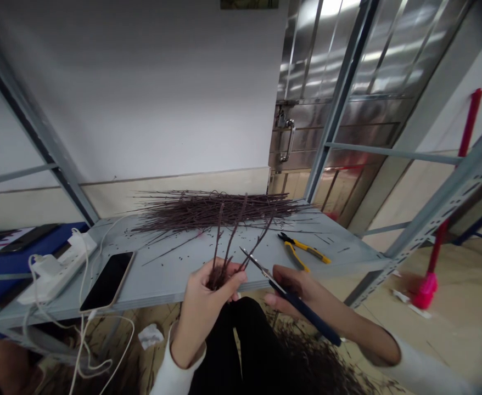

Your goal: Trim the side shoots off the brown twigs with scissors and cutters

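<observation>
My left hand [203, 310] grips a small bunch of thin dark reddish-brown twigs [227, 241] at their lower ends, with the tips fanning upward. My right hand [294, 291] holds a pair of long scissors [294, 296] with dark blue handles. Their narrow metal blades [257, 264] point left, reaching close to the twigs in my left hand. A large heap of similar twigs [212, 211] lies across the far part of a grey metal shelf [171, 277], just beyond both hands. Yellow-handled pliers [302, 251] rest on the shelf to the right.
A black smartphone [107, 281] and a white power strip [57, 269] with white cables sit at the shelf's left end. Grey steel uprights frame the shelf. More twigs [319, 362] lie on the floor below, near a crumpled tissue [150, 336]. A steel door stands behind.
</observation>
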A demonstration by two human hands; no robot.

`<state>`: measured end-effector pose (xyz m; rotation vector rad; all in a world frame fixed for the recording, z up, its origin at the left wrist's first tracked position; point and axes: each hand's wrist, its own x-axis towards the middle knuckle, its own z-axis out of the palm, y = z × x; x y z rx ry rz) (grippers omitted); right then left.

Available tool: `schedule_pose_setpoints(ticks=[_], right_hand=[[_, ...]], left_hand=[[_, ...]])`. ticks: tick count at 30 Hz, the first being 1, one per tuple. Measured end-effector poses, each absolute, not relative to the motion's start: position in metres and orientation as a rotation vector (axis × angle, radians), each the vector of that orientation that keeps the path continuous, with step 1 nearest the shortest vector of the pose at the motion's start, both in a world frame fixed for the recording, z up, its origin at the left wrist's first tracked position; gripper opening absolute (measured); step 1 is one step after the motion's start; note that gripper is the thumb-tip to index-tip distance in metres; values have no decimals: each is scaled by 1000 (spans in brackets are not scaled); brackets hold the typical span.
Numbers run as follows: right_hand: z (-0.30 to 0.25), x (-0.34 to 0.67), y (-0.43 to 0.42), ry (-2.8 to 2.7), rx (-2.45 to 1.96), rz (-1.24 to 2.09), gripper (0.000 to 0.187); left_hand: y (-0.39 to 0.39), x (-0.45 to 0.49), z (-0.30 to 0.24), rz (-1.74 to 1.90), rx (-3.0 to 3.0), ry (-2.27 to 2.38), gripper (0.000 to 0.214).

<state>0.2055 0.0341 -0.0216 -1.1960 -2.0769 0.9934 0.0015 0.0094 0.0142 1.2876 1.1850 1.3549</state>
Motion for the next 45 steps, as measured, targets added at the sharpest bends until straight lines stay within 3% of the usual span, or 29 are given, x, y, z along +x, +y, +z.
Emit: schedule_pose_setpoints(ticks=[6, 15, 25, 34, 38, 45], right_hand=[[-22, 208, 37, -2114, -1310, 875, 53], [-22, 214, 35, -2197, -1234, 954, 40], [-13, 231, 48, -2327, -1423, 666, 44], [-9, 226, 45, -2311, -1265, 790, 38], [-5, 223, 50, -2332, -1255, 671, 44], [-7, 215, 50, -2273, -1302, 720, 46]], left_hand=[[11, 2, 13, 1342, 1335, 1268, 13], [8, 11, -20, 1424, 1826, 1325, 10], [8, 14, -38, 1322, 2158, 1268, 24], [8, 18, -20, 1308, 1632, 1262, 11], [14, 11, -11, 1291, 1243, 1105, 20], [23, 1, -5, 1277, 1090, 915, 25]])
